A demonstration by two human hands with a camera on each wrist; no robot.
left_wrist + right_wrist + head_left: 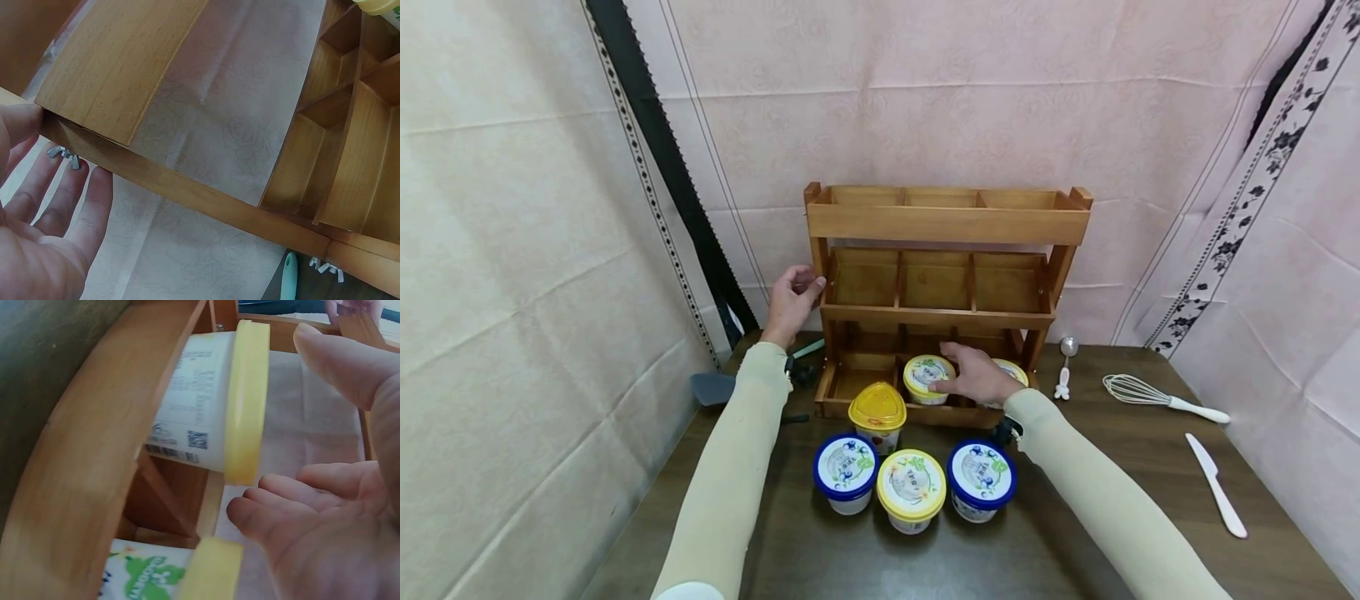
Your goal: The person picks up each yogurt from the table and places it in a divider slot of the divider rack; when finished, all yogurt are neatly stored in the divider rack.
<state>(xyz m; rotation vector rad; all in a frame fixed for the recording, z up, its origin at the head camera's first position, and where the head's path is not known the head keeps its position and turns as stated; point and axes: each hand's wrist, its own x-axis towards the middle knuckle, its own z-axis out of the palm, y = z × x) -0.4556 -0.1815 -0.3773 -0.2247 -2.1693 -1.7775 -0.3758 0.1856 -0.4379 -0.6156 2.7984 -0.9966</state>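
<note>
A three-tier wooden rack [936, 315] stands at the back of the table. At its left upright, my left hand [792, 302] holds the post [187, 182], thumb on one side and fingertips on the other beside a wing nut. My right hand [979, 377] is at the bottom tier, its thumb and fingers spread around a yellow-lidded tub [928, 379] in the middle compartment. The right wrist view shows a gap between the fingers and that tub's lid [247, 403]. Partly hidden behind this hand, another yellow-lidded tub [1011, 372] sits in the right compartment.
Before the rack stand a tub with a deep-yellow lid [877, 408], a pale-yellow-lidded tub [912, 486] and two blue-lidded tubs [846, 468]. On the right lie a spoon [1065, 367], a whisk [1161, 400] and a white knife [1217, 487]. A grey-blue spatula [712, 388] lies left.
</note>
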